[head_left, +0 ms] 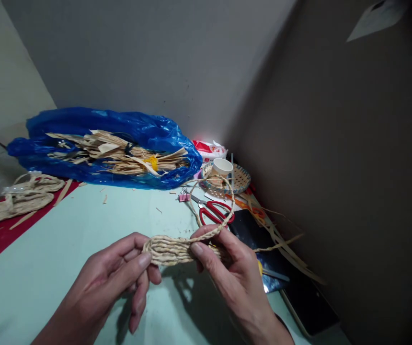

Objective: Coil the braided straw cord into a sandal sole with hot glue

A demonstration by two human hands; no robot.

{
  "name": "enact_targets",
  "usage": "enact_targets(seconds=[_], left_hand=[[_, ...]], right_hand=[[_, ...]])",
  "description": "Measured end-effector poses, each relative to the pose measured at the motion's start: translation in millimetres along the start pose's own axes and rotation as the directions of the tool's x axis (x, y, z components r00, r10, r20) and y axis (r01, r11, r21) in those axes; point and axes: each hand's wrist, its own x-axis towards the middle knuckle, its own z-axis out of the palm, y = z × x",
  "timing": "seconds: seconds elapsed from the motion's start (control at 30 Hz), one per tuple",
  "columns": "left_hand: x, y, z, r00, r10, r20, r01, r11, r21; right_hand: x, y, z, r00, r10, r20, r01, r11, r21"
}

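Note:
A flat oval coil of braided straw rope (170,249) is held just above the pale green table (84,239). My left hand (120,278) pinches its left end between thumb and fingers. My right hand (227,273) grips the right end, thumb on top. From there a loose tail of the braid (223,191) loops up and back toward the far side of the table.
A blue plastic bag (120,129) with dry straw strips (120,153) lies at the back. Red-handled scissors (213,211), a pink binder clip (183,197), a small woven tray (240,182) with a white cup (222,166), a dark tablet (252,230) and loose strips crowd the right corner. More braid (19,199) lies far left on red cloth.

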Motion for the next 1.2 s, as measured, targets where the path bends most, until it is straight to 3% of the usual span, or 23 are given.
enact_targets(seconds=[0.2, 0.5, 0.77, 1.2], left_hand=[[-3.6, 6.3, 11.1, 0.994, -0.053, -0.092, 0.049, 0.998, -0.038], [-2.8, 8.7, 9.8, 0.991, -0.102, -0.083, 0.087, 0.982, -0.167], [-2.9, 8.1, 10.9, 0.99, -0.086, -0.11, 0.066, 0.982, -0.174], [-5.5, 7.7, 11.1, 0.981, -0.027, -0.191, 0.011, 0.996, -0.088]], right_hand=[[1.3, -0.1, 0.8, 0.999, 0.002, 0.053, -0.002, 1.0, 0.005], [2.9, 1.9, -3.9, 0.977, 0.151, 0.148, -0.16, 0.986, 0.052], [6.6, 0.7, -2.9, 0.955, 0.233, 0.186, -0.257, 0.959, 0.116], [7.1, -2.4, -0.6, 0.874, 0.369, 0.316, -0.475, 0.787, 0.394]])
